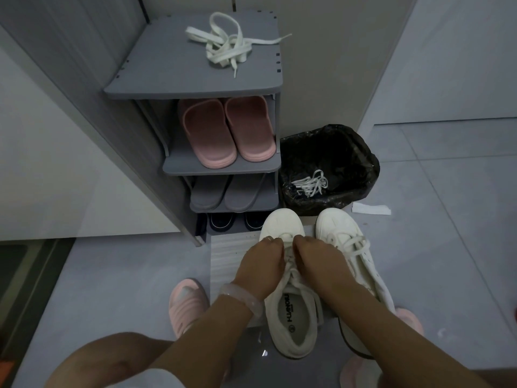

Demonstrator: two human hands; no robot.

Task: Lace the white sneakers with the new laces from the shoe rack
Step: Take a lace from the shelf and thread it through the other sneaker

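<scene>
Two white sneakers stand side by side on the floor in front of me. On the left sneaker [282, 225] my left hand [258, 264] and my right hand [316, 261] meet over the lacing, fingers curled down onto the lace near the toe end. The right sneaker [347, 233] stands laced, untouched. A loose bundle of white laces [226, 46] lies on the top shelf of the grey shoe rack [195, 91], well beyond both hands.
Pink slippers [223, 130] and grey slippers [223, 194] fill the rack's lower shelves. A bin with a black bag [330, 163] right of the rack holds a white lace [310, 184]. The sneakers rest on a pale mat [226, 261]. My feet wear pink slippers [187, 303].
</scene>
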